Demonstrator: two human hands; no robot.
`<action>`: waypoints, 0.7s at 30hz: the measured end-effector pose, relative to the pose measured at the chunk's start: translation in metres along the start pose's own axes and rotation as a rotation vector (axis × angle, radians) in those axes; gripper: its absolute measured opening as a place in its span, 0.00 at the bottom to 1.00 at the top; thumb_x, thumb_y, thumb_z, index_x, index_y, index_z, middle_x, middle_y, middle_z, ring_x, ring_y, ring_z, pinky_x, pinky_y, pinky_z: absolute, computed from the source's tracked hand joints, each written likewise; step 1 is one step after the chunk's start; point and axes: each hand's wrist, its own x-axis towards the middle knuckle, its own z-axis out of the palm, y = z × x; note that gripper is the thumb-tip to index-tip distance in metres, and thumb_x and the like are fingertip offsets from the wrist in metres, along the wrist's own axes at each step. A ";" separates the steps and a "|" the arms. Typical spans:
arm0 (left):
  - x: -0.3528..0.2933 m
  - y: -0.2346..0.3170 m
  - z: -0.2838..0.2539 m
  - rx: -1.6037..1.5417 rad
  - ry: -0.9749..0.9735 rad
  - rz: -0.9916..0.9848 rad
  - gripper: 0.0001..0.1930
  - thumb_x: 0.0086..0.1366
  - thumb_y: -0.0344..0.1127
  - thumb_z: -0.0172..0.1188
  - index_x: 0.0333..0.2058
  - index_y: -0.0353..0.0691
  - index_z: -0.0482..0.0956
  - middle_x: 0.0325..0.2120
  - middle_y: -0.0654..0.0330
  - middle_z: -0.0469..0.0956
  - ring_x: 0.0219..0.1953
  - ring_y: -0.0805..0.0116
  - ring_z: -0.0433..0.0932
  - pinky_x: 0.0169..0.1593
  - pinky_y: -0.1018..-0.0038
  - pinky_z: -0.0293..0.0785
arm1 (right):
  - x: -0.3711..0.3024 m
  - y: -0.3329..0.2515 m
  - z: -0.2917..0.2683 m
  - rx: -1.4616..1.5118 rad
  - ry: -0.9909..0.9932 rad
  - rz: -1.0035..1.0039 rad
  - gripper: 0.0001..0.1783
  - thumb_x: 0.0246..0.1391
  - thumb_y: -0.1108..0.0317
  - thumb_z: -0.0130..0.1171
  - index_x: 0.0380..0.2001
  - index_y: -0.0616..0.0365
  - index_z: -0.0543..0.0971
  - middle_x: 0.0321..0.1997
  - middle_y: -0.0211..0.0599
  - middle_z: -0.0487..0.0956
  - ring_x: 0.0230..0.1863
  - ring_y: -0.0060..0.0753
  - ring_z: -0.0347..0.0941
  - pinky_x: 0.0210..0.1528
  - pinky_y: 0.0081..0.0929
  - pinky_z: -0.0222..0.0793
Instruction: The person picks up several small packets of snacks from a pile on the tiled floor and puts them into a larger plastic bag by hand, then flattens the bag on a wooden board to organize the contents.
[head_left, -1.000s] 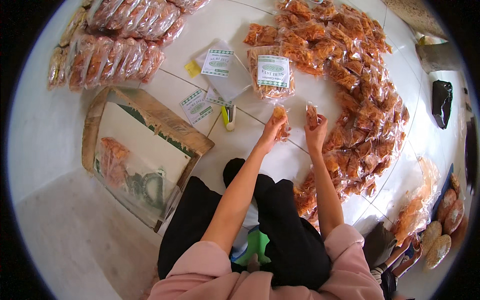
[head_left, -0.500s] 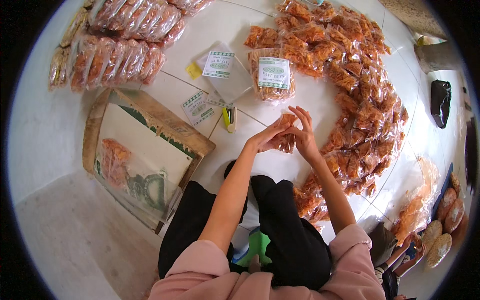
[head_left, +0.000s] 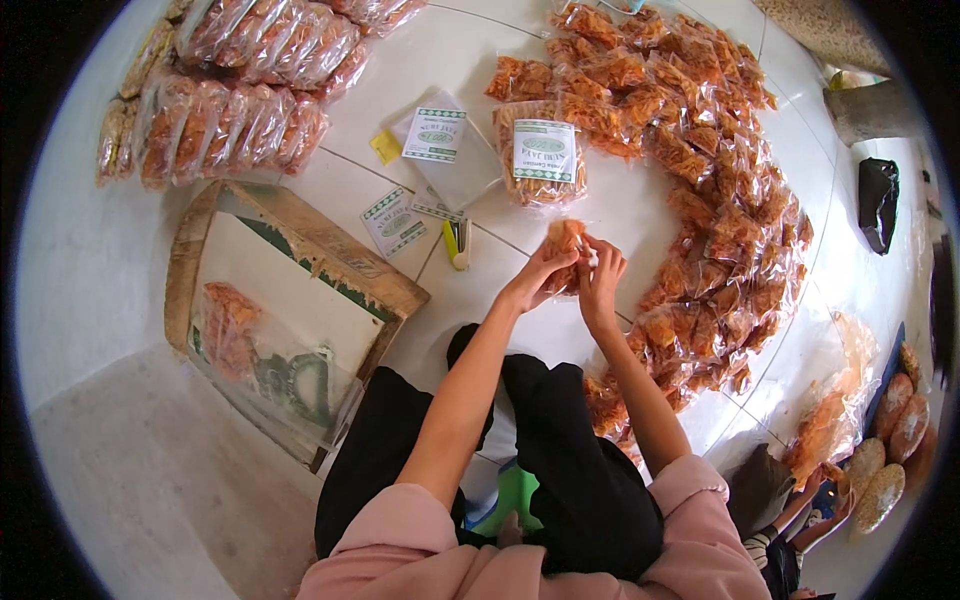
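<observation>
Some crinkled, glossy clear packaging, orange-brown pieces inside, left hand and right hand pinching it between fingertips

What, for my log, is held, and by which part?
At least one clear packet of orange snacks: left grip on its left side, right grip at its right edge.

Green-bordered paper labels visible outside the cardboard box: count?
4: one label on the big snack bag, one label at the clear plastic bag, one loose label left of the yellow-green stapler, one partly covered label just beyond it. More may be stacked underneath.
</observation>
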 end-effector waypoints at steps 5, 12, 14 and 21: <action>0.012 -0.003 0.005 -0.075 0.291 0.321 0.24 0.53 0.34 0.61 0.47 0.46 0.61 0.32 0.63 0.73 0.32 0.73 0.73 0.31 0.76 0.71 | 0.076 0.031 -0.008 -0.219 0.100 -0.346 0.17 0.46 0.75 0.55 0.43 0.57 0.71 0.48 0.44 0.66 0.48 0.48 0.60 0.51 0.41 0.57; 0.005 -0.003 -0.007 -0.104 0.358 0.383 0.29 0.50 0.29 0.63 0.50 0.47 0.60 0.35 0.64 0.70 0.36 0.74 0.72 0.37 0.74 0.72 | 0.214 0.024 -0.004 -0.583 -0.055 -0.608 0.35 0.47 0.73 0.53 0.59 0.54 0.55 0.60 0.43 0.59 0.60 0.47 0.54 0.61 0.39 0.49; 0.003 -0.003 -0.005 -0.092 0.416 0.428 0.26 0.52 0.29 0.60 0.50 0.48 0.60 0.34 0.62 0.71 0.33 0.73 0.72 0.31 0.74 0.73 | 0.207 0.024 0.003 -0.597 -0.051 -0.566 0.31 0.47 0.72 0.53 0.57 0.55 0.58 0.59 0.43 0.60 0.58 0.46 0.56 0.59 0.40 0.52; -0.016 0.005 0.015 -0.057 0.400 0.603 0.28 0.54 0.33 0.60 0.53 0.47 0.57 0.42 0.66 0.68 0.43 0.75 0.69 0.45 0.75 0.69 | 0.135 0.004 -0.018 -0.080 -0.069 -0.140 0.20 0.53 0.69 0.49 0.49 0.59 0.61 0.35 0.53 0.73 0.36 0.52 0.72 0.34 0.43 0.67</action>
